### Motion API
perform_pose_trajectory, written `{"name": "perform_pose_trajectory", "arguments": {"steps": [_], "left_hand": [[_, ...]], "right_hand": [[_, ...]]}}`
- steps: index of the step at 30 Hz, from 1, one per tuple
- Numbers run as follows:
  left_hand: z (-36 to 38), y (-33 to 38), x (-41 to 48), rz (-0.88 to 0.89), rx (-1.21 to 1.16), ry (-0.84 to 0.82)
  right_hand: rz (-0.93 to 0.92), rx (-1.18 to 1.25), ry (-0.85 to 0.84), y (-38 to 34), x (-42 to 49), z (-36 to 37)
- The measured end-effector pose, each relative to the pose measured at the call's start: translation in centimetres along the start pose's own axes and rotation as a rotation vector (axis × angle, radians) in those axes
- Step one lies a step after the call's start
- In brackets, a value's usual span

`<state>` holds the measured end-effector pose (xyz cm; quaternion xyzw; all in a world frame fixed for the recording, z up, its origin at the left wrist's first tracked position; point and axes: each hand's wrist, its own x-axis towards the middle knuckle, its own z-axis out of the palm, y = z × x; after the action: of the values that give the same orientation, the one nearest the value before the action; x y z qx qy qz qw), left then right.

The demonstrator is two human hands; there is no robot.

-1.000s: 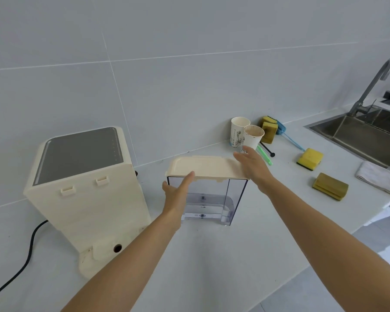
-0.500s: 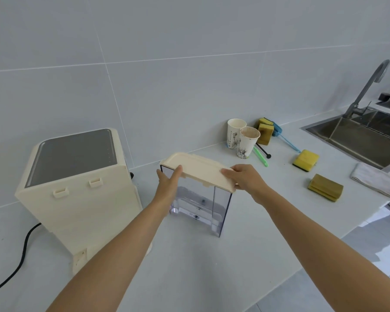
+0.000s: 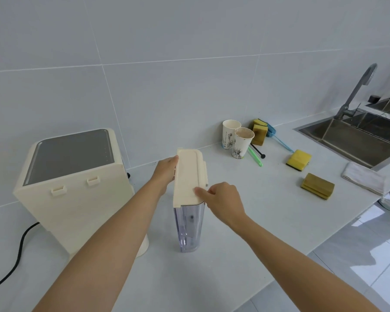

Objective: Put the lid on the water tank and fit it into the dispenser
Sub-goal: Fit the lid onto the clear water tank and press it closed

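You've turned the one lidded water tank (image 3: 189, 226) end-on; your left hand (image 3: 166, 171) and right hand (image 3: 221, 200) both grip its lid (image 3: 188, 176).

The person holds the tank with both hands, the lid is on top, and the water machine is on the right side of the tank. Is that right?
Not quite. In the head view the dispenser stands to the left of the water tank, not the right. The rest holds: the left hand and the right hand both grip it, and the lid sits on top.
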<state>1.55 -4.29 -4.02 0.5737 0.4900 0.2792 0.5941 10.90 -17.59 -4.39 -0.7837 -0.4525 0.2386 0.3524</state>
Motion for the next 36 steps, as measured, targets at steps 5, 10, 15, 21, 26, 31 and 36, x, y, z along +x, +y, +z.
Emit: {"name": "perform_pose_trajectory", "arguments": {"steps": [5, 10, 15, 21, 26, 31, 36], "left_hand": [[-0.7, 0.2, -1.0, 0.065, 0.18, 0.105], [-0.1, 0.0, -4.1, 0.325, 0.485, 0.208], [1.5, -0.8, -6.7, 0.504, 0.847, 0.149], [2.8, -2.4, -7.5, 0.621, 1.071, 0.165], [3.1, -2.7, -7.6, 0.652, 1.082, 0.171], [2.6, -2.6, -7.5, 0.622, 1.1, 0.129], [1.1, -2.5, -7.6, 0.634, 1.141, 0.079]], "right_hand": [[-0.024, -0.093, 0.038, 0.1, 1.3, -2.0], [-0.113, -0.014, 0.064, -0.9, 4.9, -3.8], [-0.284, -0.111, -0.149, -2.9, 8.4, -2.5], [-0.375, -0.347, -0.376, -4.3, 11.2, 0.0], [-0.348, -0.437, -0.43, -4.4, 12.7, 1.2], [-0.378, -0.409, -0.339, -3.9, 12.8, 1.5], [-0.284, -0.402, -0.259, -3.0, 12.8, 0.7]]}}
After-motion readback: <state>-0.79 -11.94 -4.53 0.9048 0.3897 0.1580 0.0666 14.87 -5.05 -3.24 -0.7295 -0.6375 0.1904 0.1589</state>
